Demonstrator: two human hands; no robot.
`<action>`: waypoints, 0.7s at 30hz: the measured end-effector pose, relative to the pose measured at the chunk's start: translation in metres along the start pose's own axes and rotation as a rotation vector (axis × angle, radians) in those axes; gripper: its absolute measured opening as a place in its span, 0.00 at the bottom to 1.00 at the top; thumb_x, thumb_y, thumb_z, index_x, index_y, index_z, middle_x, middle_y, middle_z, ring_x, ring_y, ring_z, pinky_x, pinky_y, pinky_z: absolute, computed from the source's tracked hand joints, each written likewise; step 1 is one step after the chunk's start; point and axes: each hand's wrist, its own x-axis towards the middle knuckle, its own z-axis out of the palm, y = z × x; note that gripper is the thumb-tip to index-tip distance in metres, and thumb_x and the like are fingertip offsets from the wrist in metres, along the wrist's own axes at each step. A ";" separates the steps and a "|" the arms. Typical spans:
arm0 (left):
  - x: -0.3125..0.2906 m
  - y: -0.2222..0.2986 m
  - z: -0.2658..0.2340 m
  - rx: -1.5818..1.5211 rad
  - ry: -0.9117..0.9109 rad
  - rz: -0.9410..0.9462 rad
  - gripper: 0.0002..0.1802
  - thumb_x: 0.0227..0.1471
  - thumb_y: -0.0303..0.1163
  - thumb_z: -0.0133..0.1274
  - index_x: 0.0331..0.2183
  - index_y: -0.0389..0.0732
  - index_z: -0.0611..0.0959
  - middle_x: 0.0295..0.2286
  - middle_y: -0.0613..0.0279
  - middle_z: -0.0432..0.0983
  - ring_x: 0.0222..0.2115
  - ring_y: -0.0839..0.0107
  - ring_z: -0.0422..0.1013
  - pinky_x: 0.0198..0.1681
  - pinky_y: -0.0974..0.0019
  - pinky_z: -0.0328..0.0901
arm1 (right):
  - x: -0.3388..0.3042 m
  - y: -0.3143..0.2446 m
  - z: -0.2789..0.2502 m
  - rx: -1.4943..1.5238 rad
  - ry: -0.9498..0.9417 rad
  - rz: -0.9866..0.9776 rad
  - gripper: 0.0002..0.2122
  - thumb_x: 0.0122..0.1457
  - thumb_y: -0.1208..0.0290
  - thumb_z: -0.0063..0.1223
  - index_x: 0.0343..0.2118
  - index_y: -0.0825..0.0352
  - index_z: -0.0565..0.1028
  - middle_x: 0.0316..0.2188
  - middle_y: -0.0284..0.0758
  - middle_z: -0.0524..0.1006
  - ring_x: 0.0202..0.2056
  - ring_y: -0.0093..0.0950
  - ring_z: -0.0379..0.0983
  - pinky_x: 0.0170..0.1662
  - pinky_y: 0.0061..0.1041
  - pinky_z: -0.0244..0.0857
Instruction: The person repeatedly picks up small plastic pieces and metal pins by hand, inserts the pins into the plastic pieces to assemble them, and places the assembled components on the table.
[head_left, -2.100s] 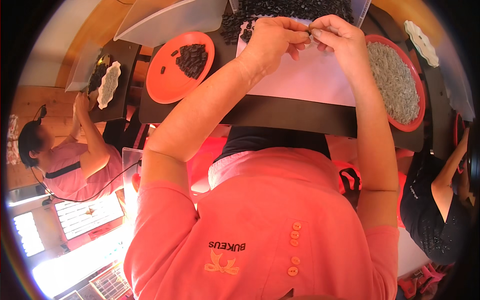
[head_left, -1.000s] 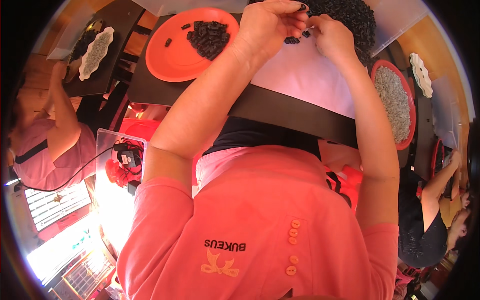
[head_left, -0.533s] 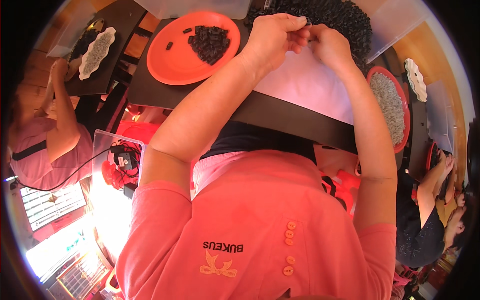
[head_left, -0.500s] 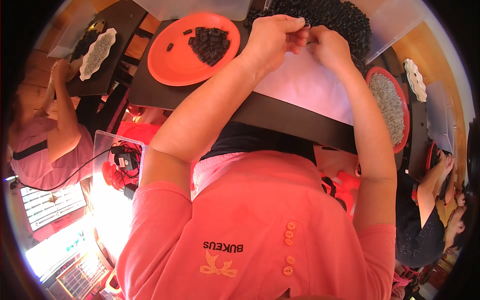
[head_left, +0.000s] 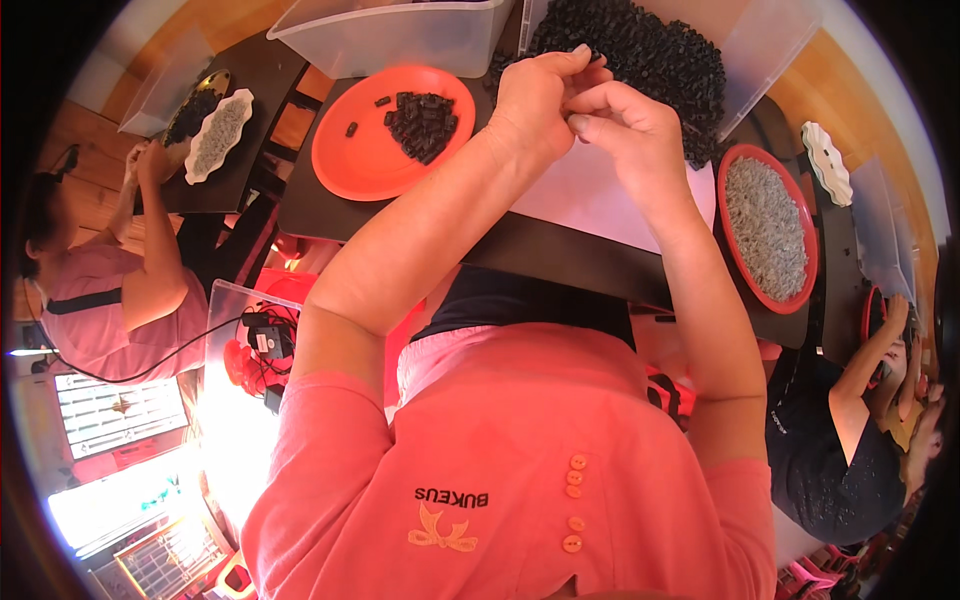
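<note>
My left hand (head_left: 540, 100) is raised over the table, thumb and fingers closed in a pinch. A bit of a small black plastic piece (head_left: 596, 57) shows at its fingertips. Close against it, my right hand (head_left: 640, 130) has thumb and forefinger pressed together; whatever is between them is too small to make out. Behind the hands lies a big heap of black plastic pieces (head_left: 650, 70). Under them is a white sheet (head_left: 590, 195). On the left, a round orange-red plate (head_left: 345, 170) holds a cluster of black pieces (head_left: 425, 125), with two lying apart.
On the right stands a red tray (head_left: 735, 240) full of small greyish-clear pieces (head_left: 768, 230). A white wavy-edged dish (head_left: 825, 165) lies beyond it. A clear plastic bin (head_left: 400, 35) stands behind the plate. Co-workers sit at the left (head_left: 130, 280) and right (head_left: 840, 450).
My right hand has drawn down and nearer to my left palm, its fingers now pinched. The camera view has shifted slightly, so more of the bin and the red tray shows.
</note>
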 end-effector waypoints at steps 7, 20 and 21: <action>0.005 -0.009 0.013 -0.066 -0.060 -0.070 0.13 0.59 0.34 0.52 0.35 0.32 0.79 0.33 0.56 0.77 0.35 0.65 0.72 0.43 0.62 0.68 | -0.006 -0.008 -0.010 -0.272 0.054 -0.247 0.06 0.52 0.85 0.52 0.33 0.71 0.76 0.31 0.31 0.78 0.34 0.21 0.74 0.41 0.20 0.68; 0.000 -0.029 0.007 0.183 -0.050 0.051 0.08 0.57 0.29 0.54 0.32 0.33 0.79 0.27 0.58 0.75 0.29 0.68 0.71 0.36 0.63 0.67 | 0.022 0.003 -0.053 -0.041 0.282 -0.007 0.09 0.53 0.82 0.54 0.38 0.71 0.79 0.30 0.32 0.79 0.31 0.20 0.75 0.38 0.17 0.67; -0.001 -0.029 0.008 0.179 -0.048 0.047 0.08 0.57 0.29 0.54 0.32 0.33 0.79 0.27 0.58 0.75 0.29 0.68 0.71 0.36 0.63 0.67 | 0.023 0.006 -0.056 -0.044 0.281 -0.002 0.09 0.53 0.82 0.54 0.38 0.71 0.79 0.30 0.32 0.79 0.31 0.20 0.75 0.38 0.17 0.67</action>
